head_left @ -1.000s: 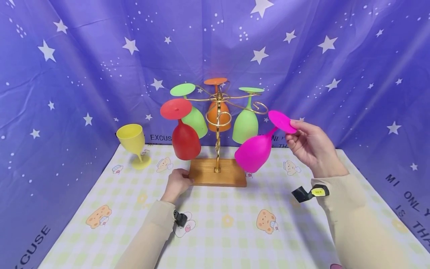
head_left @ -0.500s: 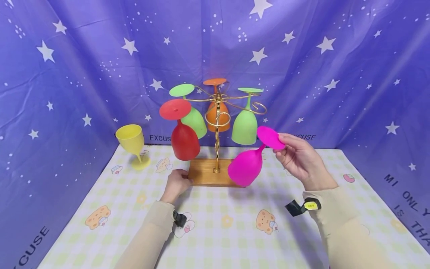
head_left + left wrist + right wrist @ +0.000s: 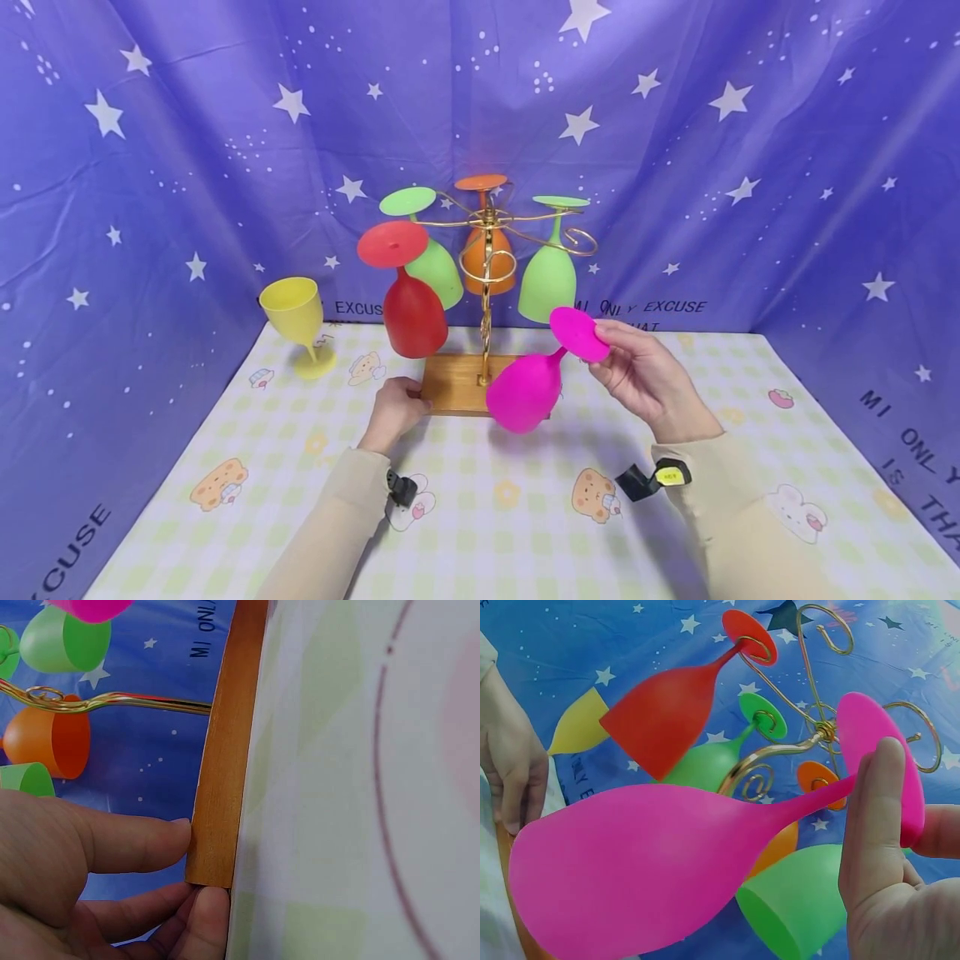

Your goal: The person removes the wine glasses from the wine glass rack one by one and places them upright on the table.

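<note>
A magenta goblet (image 3: 525,393) is pinched by its round foot in my right hand (image 3: 648,379), tilted with its bowl down and to the left in front of the rack. My left hand (image 3: 396,410) grips the left end of the rack's wooden base (image 3: 453,385), thumb on top and fingers beneath in the left wrist view. From the gold wire rack (image 3: 487,312) hang a red goblet (image 3: 415,317), an orange goblet (image 3: 491,265) and two green goblets, one at left (image 3: 437,271) and one at right (image 3: 548,283), all upside down.
A yellow goblet (image 3: 292,308) stands upright at the table's back left. The table is covered by a checked cloth (image 3: 510,533) with cartoon prints. A blue starry curtain (image 3: 645,167) hangs behind and at both sides.
My right hand has moved left, down and nearer, carrying the magenta goblet from the rack's right side to the front of its base. The left hand has stayed on the base.
</note>
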`<move>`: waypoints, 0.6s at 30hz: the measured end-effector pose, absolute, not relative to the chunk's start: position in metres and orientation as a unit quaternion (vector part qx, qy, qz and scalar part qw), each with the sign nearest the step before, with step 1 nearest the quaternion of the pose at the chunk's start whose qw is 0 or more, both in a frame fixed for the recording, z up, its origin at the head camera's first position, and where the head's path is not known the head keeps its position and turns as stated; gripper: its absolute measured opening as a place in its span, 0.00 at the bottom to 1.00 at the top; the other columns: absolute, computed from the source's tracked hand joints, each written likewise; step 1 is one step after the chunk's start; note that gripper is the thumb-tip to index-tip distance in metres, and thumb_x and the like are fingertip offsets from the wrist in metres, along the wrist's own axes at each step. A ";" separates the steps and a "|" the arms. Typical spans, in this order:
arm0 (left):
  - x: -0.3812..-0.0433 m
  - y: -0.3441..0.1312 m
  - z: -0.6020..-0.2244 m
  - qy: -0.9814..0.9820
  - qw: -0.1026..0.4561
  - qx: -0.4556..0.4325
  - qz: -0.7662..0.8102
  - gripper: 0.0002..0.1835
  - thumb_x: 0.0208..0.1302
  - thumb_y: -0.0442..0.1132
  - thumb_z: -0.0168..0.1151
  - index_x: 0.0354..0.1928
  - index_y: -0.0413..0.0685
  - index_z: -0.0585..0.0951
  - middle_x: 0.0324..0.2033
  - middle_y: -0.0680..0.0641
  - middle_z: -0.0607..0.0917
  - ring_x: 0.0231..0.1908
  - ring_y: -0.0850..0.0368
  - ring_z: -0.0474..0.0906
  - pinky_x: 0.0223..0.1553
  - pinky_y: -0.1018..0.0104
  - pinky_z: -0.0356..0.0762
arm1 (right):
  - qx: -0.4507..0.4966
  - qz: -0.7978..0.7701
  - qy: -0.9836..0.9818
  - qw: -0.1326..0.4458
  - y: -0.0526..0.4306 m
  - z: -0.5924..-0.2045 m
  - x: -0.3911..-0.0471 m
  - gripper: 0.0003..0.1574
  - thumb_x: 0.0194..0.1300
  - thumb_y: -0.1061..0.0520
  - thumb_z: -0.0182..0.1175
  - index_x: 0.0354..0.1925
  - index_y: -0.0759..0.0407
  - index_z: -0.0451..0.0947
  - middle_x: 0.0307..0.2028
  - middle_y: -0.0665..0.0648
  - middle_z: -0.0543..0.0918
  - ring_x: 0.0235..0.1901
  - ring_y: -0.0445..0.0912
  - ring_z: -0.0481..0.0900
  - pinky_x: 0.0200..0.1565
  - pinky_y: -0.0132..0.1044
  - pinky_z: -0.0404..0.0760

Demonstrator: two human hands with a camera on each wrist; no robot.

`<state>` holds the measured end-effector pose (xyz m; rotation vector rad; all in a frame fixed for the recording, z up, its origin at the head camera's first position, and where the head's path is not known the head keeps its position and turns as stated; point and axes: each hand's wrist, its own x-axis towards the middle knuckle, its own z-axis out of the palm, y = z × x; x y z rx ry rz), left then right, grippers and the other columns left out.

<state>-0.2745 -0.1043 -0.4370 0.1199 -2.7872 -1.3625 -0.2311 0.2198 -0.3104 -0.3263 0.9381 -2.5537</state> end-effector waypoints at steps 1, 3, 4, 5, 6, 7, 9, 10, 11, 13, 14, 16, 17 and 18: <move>-0.274 -0.104 -0.437 -0.897 0.018 0.039 -0.439 0.15 0.48 0.31 0.68 0.39 0.31 0.81 0.32 0.41 0.84 0.33 0.49 0.78 0.39 0.56 0.77 | -0.119 -0.912 0.339 0.199 0.218 -0.312 -0.231 0.17 0.73 0.67 0.42 0.43 0.67 0.79 0.37 0.65 0.84 0.32 0.51 0.86 0.34 0.36 0.83; -0.274 -0.104 -0.436 -0.898 0.018 0.040 -0.438 0.15 0.48 0.31 0.68 0.39 0.31 0.81 0.32 0.41 0.84 0.33 0.49 0.78 0.39 0.56 0.77 | -0.124 -0.910 0.340 0.200 0.216 -0.314 -0.231 0.18 0.74 0.67 0.41 0.43 0.67 0.79 0.37 0.65 0.85 0.32 0.50 0.86 0.34 0.36 0.83; -0.274 -0.104 -0.436 -0.898 0.018 0.040 -0.438 0.15 0.48 0.31 0.68 0.39 0.31 0.81 0.32 0.41 0.84 0.33 0.49 0.78 0.39 0.56 0.77 | -0.126 -0.910 0.341 0.202 0.214 -0.315 -0.231 0.18 0.74 0.67 0.40 0.43 0.67 0.79 0.37 0.65 0.85 0.32 0.50 0.86 0.34 0.36 0.83; -0.275 -0.103 -0.436 -0.898 0.017 0.040 -0.438 0.15 0.48 0.31 0.68 0.39 0.31 0.81 0.32 0.41 0.84 0.33 0.49 0.78 0.39 0.56 0.77 | -0.129 -0.909 0.340 0.204 0.213 -0.317 -0.231 0.19 0.74 0.67 0.40 0.43 0.67 0.79 0.37 0.65 0.85 0.32 0.50 0.86 0.34 0.35 0.83; -0.274 -0.103 -0.435 -0.897 0.017 0.040 -0.439 0.15 0.48 0.31 0.68 0.39 0.31 0.81 0.32 0.41 0.84 0.33 0.49 0.78 0.40 0.56 0.77 | -0.132 -0.909 0.337 0.206 0.212 -0.318 -0.231 0.20 0.74 0.67 0.39 0.43 0.67 0.79 0.37 0.65 0.85 0.32 0.50 0.86 0.34 0.36 0.83; -0.274 -0.102 -0.435 -0.897 0.016 0.041 -0.440 0.15 0.49 0.31 0.68 0.39 0.31 0.81 0.32 0.41 0.84 0.33 0.49 0.78 0.40 0.56 0.77 | -0.134 -0.909 0.336 0.208 0.211 -0.319 -0.231 0.20 0.74 0.67 0.38 0.43 0.67 0.79 0.37 0.65 0.85 0.32 0.50 0.86 0.34 0.35 0.83; -0.274 -0.102 -0.435 -0.895 0.015 0.042 -0.443 0.14 0.49 0.31 0.68 0.39 0.31 0.81 0.32 0.41 0.83 0.33 0.49 0.77 0.40 0.56 0.77 | -0.138 -0.908 0.335 0.211 0.209 -0.321 -0.232 0.21 0.74 0.67 0.38 0.44 0.68 0.79 0.38 0.65 0.85 0.33 0.50 0.86 0.34 0.35 0.83; -0.274 -0.102 -0.435 -0.895 0.014 0.043 -0.444 0.14 0.49 0.31 0.67 0.39 0.31 0.81 0.32 0.41 0.83 0.33 0.49 0.77 0.40 0.56 0.77 | -0.140 -0.907 0.335 0.212 0.208 -0.322 -0.232 0.21 0.74 0.67 0.38 0.44 0.68 0.79 0.38 0.65 0.85 0.33 0.50 0.86 0.34 0.35 0.83; -0.274 -0.102 -0.435 -0.895 0.014 0.042 -0.445 0.14 0.49 0.31 0.67 0.39 0.31 0.82 0.32 0.41 0.83 0.34 0.49 0.77 0.40 0.56 0.77 | -0.141 -0.907 0.335 0.212 0.207 -0.323 -0.232 0.21 0.74 0.66 0.38 0.44 0.68 0.79 0.38 0.65 0.85 0.33 0.49 0.86 0.34 0.35 0.83; -0.274 -0.102 -0.434 -0.895 0.014 0.042 -0.444 0.14 0.49 0.31 0.67 0.40 0.30 0.82 0.32 0.41 0.84 0.34 0.48 0.78 0.40 0.56 0.77 | -0.145 -0.907 0.335 0.211 0.205 -0.325 -0.232 0.21 0.74 0.66 0.38 0.44 0.68 0.79 0.39 0.65 0.85 0.33 0.49 0.86 0.34 0.34 0.83; -0.274 -0.102 -0.434 -0.895 0.014 0.041 -0.443 0.14 0.49 0.31 0.67 0.40 0.30 0.81 0.33 0.41 0.84 0.34 0.48 0.78 0.40 0.55 0.77 | -0.146 -0.907 0.333 0.211 0.205 -0.326 -0.232 0.20 0.74 0.66 0.38 0.45 0.68 0.79 0.39 0.65 0.85 0.34 0.49 0.86 0.34 0.35 0.83; -0.273 -0.102 -0.434 -0.896 0.014 0.041 -0.441 0.15 0.50 0.31 0.67 0.40 0.30 0.81 0.33 0.40 0.84 0.35 0.48 0.78 0.41 0.55 0.77 | -0.148 -0.909 0.328 0.212 0.203 -0.329 -0.233 0.20 0.74 0.67 0.38 0.45 0.68 0.78 0.39 0.66 0.84 0.34 0.49 0.86 0.34 0.35 0.83; -0.273 -0.102 -0.433 -0.897 0.014 0.041 -0.441 0.15 0.50 0.31 0.67 0.40 0.30 0.81 0.33 0.40 0.84 0.35 0.47 0.78 0.42 0.55 0.77 | -0.150 -0.909 0.326 0.212 0.203 -0.330 -0.233 0.20 0.74 0.67 0.38 0.45 0.68 0.78 0.40 0.65 0.84 0.34 0.49 0.86 0.34 0.35 0.83; -0.273 -0.102 -0.433 -0.897 0.015 0.041 -0.440 0.15 0.50 0.32 0.67 0.40 0.30 0.81 0.34 0.40 0.84 0.36 0.47 0.78 0.42 0.54 0.77 | -0.151 -0.910 0.322 0.214 0.202 -0.331 -0.233 0.20 0.74 0.67 0.38 0.45 0.68 0.78 0.40 0.65 0.84 0.34 0.50 0.86 0.34 0.35 0.83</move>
